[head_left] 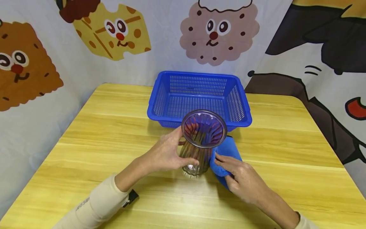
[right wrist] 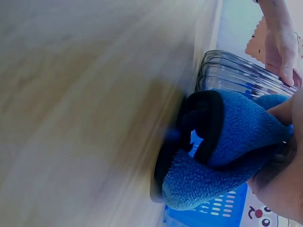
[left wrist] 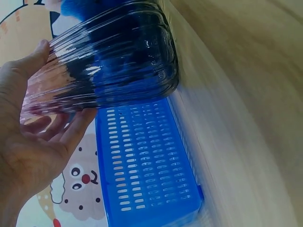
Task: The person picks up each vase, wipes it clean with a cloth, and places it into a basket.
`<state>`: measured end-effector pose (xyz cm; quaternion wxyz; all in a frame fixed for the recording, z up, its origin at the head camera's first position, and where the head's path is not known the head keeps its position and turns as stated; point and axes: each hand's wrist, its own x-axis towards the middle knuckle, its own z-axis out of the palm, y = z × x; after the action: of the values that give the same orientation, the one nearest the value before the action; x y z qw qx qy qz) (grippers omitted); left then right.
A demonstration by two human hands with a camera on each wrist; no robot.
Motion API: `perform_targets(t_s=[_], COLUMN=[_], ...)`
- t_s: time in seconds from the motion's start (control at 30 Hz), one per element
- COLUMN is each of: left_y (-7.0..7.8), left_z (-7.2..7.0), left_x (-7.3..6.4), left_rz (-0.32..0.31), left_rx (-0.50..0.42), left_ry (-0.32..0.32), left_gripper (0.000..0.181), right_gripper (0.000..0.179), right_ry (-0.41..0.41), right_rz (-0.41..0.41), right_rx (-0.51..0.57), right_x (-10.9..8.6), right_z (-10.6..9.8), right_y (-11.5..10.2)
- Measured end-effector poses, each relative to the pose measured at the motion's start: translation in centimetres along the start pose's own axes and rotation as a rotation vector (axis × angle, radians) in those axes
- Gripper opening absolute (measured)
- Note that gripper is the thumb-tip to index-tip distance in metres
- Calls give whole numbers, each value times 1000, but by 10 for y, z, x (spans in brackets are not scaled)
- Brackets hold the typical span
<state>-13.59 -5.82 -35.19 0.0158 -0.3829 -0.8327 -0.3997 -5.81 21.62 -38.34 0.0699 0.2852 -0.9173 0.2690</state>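
Glass vase in left fingers, partly hidden behind it in head view; right fingers grip blue cloth.

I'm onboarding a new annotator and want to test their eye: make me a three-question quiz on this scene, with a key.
1. Which hand holds the ribbed vase?
2. Fill the gap: the right hand grips a ____ cloth.
3. In the head view, where is the plastic basket?
A) Nearer the person than the vase
B) Beyond the vase
C) Under the cloth

Key:
1. The left hand
2. blue
3. B
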Motion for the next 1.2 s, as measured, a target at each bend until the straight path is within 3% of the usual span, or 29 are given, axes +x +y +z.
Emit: perform_targets(t_s=[0.27,0.67,0.83,1.07,1.2], left_y=[0,3,2,3,6], left_z=[2,7,10,7,-1], left_x=[1,-3,-3,-5,-5], left_rz=[70,75,48,-46,-27], left_rx=[54,74,106,35,-120], left_ry=[38,87,94,62,33], left_gripper=[113,115,116,117,114], right_gripper=[45,50,51,54,45], right_ry=[-99,-210,-224,-146,11], right_rz=[-13,-58,-21,41,92], right_rx=[-77,-118,-36,135,177], right_x=[-2,-9,-11,-9,-9], right_z=[2,0,0,-9,-19], right_y=[3,7,12,18,15])
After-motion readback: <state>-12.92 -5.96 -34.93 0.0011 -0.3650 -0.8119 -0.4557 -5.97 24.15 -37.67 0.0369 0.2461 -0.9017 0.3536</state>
